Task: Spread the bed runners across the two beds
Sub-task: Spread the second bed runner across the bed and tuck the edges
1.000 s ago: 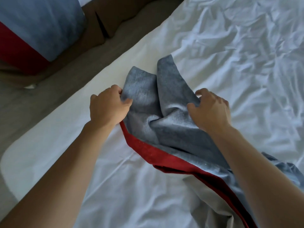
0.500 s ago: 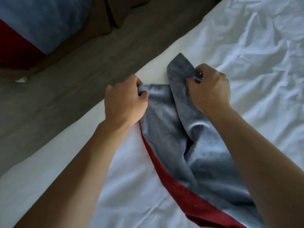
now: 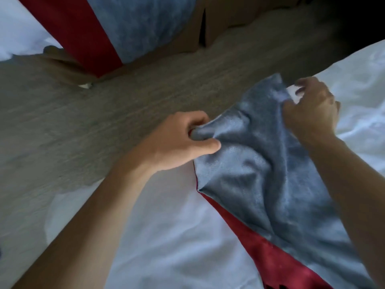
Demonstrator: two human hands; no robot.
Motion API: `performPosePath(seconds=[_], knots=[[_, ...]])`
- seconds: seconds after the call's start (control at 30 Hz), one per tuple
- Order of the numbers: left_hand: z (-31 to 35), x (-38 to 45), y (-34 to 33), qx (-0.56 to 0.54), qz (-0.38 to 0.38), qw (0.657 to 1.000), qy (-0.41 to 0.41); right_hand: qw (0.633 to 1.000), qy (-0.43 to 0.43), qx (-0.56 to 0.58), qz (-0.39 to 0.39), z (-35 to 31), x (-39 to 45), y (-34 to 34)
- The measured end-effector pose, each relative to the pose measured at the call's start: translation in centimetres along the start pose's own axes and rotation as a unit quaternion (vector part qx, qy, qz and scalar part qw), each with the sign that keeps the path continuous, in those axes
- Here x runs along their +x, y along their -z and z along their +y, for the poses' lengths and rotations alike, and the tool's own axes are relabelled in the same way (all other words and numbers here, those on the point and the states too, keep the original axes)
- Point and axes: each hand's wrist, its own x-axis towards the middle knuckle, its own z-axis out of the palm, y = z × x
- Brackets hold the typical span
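A grey-blue bed runner (image 3: pixel 268 180) with a red band along one side lies bunched on the white sheet of the near bed (image 3: pixel 166 236). My left hand (image 3: pixel 177 140) grips a gathered corner of the runner at the bed's edge, over the floor. My right hand (image 3: pixel 310 107) pinches the runner's far end with thumb and fingers, the other fingers lifted. A second runner (image 3: pixel 116 26), grey-blue and red, lies spread over the other bed at the top left.
A grey wood-look floor (image 3: pixel 83 126) runs between the two beds. The other bed's brown base (image 3: pixel 187 40) shows at the top. The near bed's wrinkled white sheet continues on the right.
Both hands have pulled the runner's end toward and past the near bed's edge, over the floor. The runner is more stretched out, and the view has swung left toward the other bed.
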Motion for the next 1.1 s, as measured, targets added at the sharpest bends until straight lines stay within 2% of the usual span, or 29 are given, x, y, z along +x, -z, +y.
performPosePath(seconds=[0.1,0.2,0.27,0.33,0.4,0.47,0.57,0.67,0.73,0.8,0.93,0.97,1.03,1.1], knots=[[-1.0,0.8,0.0,0.052,0.042,0.996,0.061,0.991,0.126,-0.023,-0.031,-1.6,-1.4,-1.1],[-2.1,1.2,-0.2,0.100,0.092,0.987,0.086,0.969,0.214,-0.025,-0.119,-3.0,-2.5,-2.6],[-2.2,1.0,-0.1,0.065,0.094,0.990,0.081,0.956,0.245,-0.040,-0.159,-3.4,-2.9,-3.5],[-2.2,0.7,0.2,-0.042,0.027,0.997,0.066,0.945,0.267,-0.090,-0.164,-3.1,-2.8,-4.2],[-2.4,0.4,0.6,-0.169,-0.057,0.982,0.061,0.941,0.266,-0.139,-0.154,-2.8,-2.4,-4.6],[-2.9,0.4,0.5,-0.166,-0.073,0.981,0.067,0.944,0.254,-0.153,-0.145,-2.7,-1.9,-4.7],[-3.4,0.6,0.1,-0.014,0.024,0.998,0.060,0.951,0.244,-0.150,-0.115,-2.8,-1.0,-4.5],[-4.3,0.8,1.8,0.079,0.140,0.985,0.058,0.966,0.230,-0.114,-0.037,-3.6,0.1,-4.2],[-4.7,0.9,3.5,0.120,0.179,0.973,0.086,0.967,0.233,-0.098,0.002,-4.6,0.9,-4.5],[-4.8,1.0,4.4,0.121,0.162,0.969,0.139,0.967,0.236,-0.094,-0.004,-5.5,1.1,-5.3],[-5.9,0.2,4.7,0.028,0.010,0.969,0.246,0.966,0.221,-0.113,-0.070,-5.2,0.4,-7.1],[-6.4,-0.1,4.6,-0.005,-0.008,0.966,0.258,0.966,0.218,-0.118,-0.078,-4.8,0.2,-7.5],[-7.7,-0.7,4.4,-0.032,0.008,0.961,0.274,0.965,0.217,-0.122,-0.080,-4.4,-0.1,-8.2],[-8.7,-0.7,4.3,0.018,0.052,0.958,0.281,0.967,0.217,-0.116,-0.064,-4.8,0.2,-8.7]])
